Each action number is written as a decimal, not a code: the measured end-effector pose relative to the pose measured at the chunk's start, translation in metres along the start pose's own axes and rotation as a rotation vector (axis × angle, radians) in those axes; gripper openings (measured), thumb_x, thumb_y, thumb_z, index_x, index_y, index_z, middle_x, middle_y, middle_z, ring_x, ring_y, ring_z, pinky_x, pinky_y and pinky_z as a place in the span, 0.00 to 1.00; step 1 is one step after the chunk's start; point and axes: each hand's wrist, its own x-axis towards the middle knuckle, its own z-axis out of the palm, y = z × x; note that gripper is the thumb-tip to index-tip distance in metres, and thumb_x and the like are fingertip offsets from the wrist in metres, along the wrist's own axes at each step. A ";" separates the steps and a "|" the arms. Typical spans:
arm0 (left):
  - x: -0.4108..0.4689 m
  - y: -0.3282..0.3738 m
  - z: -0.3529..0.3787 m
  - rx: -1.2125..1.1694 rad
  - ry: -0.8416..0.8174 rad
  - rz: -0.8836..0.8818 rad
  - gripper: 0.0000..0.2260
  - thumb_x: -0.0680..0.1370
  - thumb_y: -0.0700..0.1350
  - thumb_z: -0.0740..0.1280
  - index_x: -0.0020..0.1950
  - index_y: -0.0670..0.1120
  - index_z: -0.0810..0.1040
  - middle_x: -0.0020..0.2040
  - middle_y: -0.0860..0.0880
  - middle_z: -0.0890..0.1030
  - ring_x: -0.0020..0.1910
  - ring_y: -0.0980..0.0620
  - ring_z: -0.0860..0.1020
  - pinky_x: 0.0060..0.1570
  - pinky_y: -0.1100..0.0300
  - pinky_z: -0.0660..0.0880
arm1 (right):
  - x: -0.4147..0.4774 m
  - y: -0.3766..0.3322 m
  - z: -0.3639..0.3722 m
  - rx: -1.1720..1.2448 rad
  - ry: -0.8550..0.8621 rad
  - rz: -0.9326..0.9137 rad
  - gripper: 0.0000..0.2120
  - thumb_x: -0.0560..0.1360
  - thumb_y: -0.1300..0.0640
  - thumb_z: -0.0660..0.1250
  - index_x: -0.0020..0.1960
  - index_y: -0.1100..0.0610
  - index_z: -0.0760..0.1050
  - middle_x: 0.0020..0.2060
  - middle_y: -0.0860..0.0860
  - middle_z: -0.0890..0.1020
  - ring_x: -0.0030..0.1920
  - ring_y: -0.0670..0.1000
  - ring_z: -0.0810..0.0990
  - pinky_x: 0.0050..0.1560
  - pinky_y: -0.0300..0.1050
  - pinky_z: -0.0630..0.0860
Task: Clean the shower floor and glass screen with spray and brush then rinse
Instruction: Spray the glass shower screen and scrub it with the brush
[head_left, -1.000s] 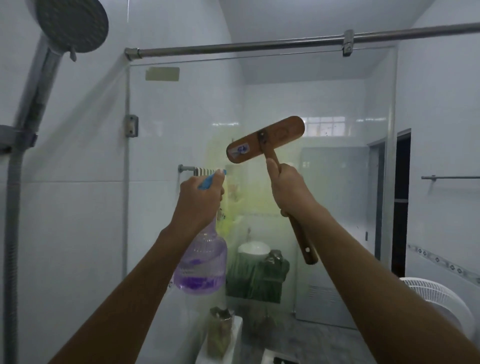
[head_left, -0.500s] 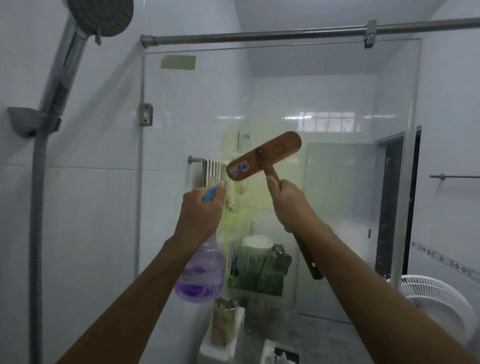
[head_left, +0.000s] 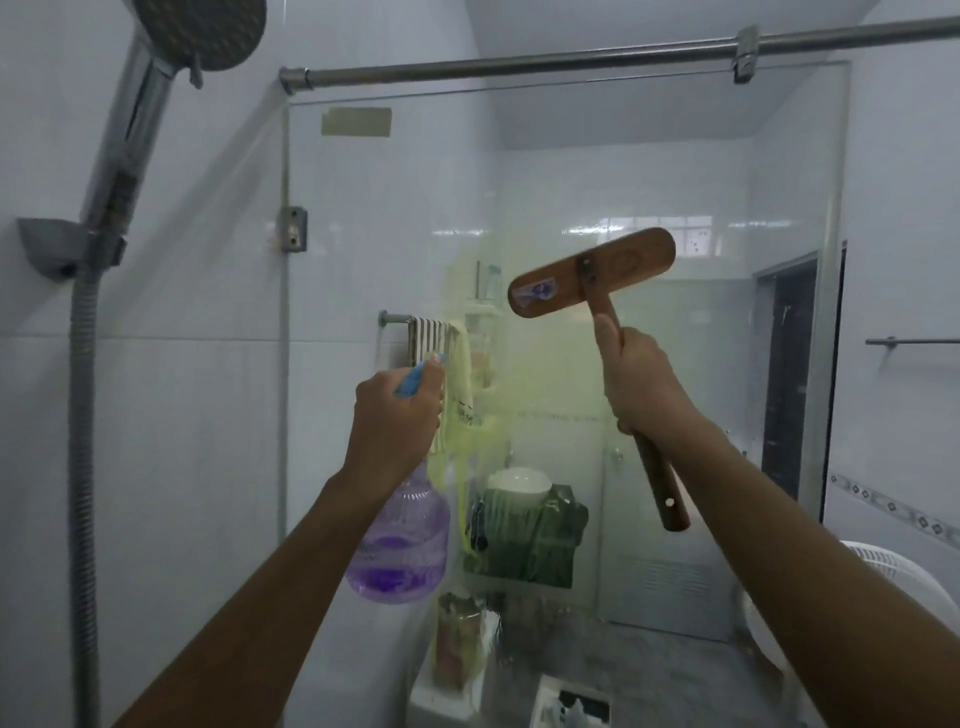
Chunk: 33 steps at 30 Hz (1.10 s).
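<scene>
Our right hand (head_left: 641, 387), clenched round the handle of the long brown wooden brush (head_left: 592, 280), has swung it rightwards away from our left hand (head_left: 395, 418), which grips the clear purple-tinted plastic spray bottle (head_left: 400, 540), and beyond them yellow-green foam (head_left: 524, 395) clings to the clear glass screen (head_left: 727, 182), ready, we judge, for scrubbing.

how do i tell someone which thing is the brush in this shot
Start at the glass screen that fills the middle of the view. In front of it the right hand holds up the wooden brush. It is the only brown T-shaped thing: a long oval head with a small sticker, unlike the clear purple spray bottle in the left hand.
</scene>
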 end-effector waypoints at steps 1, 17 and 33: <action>0.001 -0.002 0.000 -0.008 -0.003 -0.011 0.24 0.83 0.53 0.63 0.38 0.35 0.80 0.33 0.36 0.81 0.34 0.33 0.81 0.37 0.37 0.81 | -0.005 0.000 0.003 -0.017 -0.019 -0.005 0.27 0.83 0.35 0.47 0.50 0.55 0.73 0.36 0.51 0.76 0.33 0.51 0.76 0.29 0.45 0.74; 0.022 0.005 0.010 -0.097 -0.059 -0.086 0.25 0.80 0.58 0.64 0.38 0.38 0.81 0.35 0.37 0.82 0.32 0.40 0.81 0.40 0.38 0.82 | 0.030 -0.024 -0.039 0.130 0.015 0.057 0.25 0.82 0.36 0.50 0.45 0.56 0.69 0.30 0.52 0.69 0.24 0.49 0.69 0.24 0.41 0.72; 0.071 0.033 0.016 -0.199 -0.030 0.030 0.24 0.83 0.53 0.64 0.39 0.33 0.80 0.33 0.36 0.79 0.29 0.48 0.77 0.34 0.53 0.78 | 0.036 -0.073 -0.027 0.614 -0.122 0.204 0.20 0.83 0.41 0.55 0.50 0.59 0.70 0.29 0.53 0.70 0.22 0.48 0.68 0.24 0.39 0.69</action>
